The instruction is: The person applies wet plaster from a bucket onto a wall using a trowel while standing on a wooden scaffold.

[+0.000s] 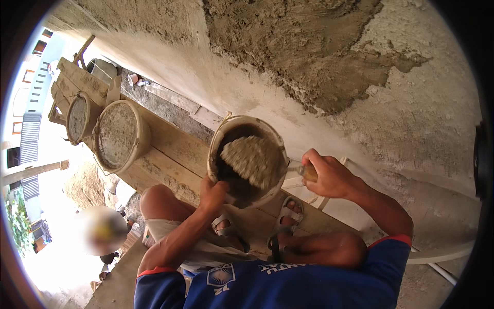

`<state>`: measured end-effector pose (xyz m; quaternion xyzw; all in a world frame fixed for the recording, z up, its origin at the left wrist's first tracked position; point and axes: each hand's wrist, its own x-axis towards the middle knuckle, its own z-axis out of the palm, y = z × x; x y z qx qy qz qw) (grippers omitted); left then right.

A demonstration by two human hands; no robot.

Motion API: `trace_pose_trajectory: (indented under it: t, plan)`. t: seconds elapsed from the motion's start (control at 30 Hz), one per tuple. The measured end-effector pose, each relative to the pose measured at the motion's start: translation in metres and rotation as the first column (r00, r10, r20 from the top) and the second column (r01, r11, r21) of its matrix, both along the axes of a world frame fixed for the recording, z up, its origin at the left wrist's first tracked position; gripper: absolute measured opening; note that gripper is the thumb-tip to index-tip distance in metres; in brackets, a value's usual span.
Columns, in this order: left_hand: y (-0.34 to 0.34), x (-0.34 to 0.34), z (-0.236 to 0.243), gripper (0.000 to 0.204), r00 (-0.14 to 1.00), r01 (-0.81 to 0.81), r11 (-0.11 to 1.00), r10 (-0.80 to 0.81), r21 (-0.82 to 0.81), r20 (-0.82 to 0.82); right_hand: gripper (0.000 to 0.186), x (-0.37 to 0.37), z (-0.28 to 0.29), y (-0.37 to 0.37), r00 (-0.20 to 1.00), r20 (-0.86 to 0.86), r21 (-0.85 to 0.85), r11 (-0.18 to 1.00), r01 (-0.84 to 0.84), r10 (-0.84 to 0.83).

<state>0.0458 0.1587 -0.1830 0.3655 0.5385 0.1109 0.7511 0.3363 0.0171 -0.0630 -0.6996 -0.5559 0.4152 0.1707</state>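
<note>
My left hand (pixel 212 193) is closed on the near left rim of a bucket (pixel 212 150), which is tilted so that its mouth faces me. In my right hand (pixel 330 176) is the wooden handle of a trowel (pixel 310 173), its metal shank reaching over the bucket's right rim. A heap of grey mortar (pixel 252 159) covers the blade, hiding it, and sits over the bucket's mouth. Dark wet mortar lines the bucket below the heap. Ahead, a rough patch of brown wet plaster (pixel 298 51) covers part of the wall (pixel 401 113).
I am squatting on wooden scaffold planks (pixel 175 164). Two more mortar-filled buckets, a larger one (pixel 116 136) and a smaller one (pixel 78 117), stand on the planks to the left. Beyond the planks' left edge, lower down, are a person (pixel 105 232) and a sand pile (pixel 85 185).
</note>
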Motion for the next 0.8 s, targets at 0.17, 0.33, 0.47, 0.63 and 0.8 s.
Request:
trace_pose_trajectory:
  t: [0.17,0.33,0.47,0.63,0.8]
  plan:
    - [0.0,-0.018,-0.001,0.04,0.991,-0.132,0.991,0.132,-0.023,0.029,0.04,0.017,0.025,0.011,0.974,-0.142,0.029,0.985,-0.172,0.175]
    - [0.009,-0.032,0.011,0.043,0.993,-0.072,0.992,0.062,-0.101,-0.097,0.037,0.037,0.028,0.078,0.992,0.118,-0.211,0.975,0.066,-0.042]
    - [0.007,-0.032,0.012,0.038,0.993,-0.055,0.998,0.056,0.015,-0.107,0.041,0.063,0.108,0.068,0.603,0.501,0.25,0.771,0.586,-0.621]
    - [0.012,-0.025,0.006,0.037,0.997,-0.031,0.998,0.027,-0.062,-0.066,0.04,0.088,0.113,-0.007,0.726,0.401,0.453,0.81,0.372,-0.558]
    - [0.014,-0.016,0.005,0.039,0.999,-0.025,0.998,0.023,-0.063,-0.031,0.038,0.059,-0.025,-0.036,0.891,0.136,-0.071,0.893,0.445,-0.433]
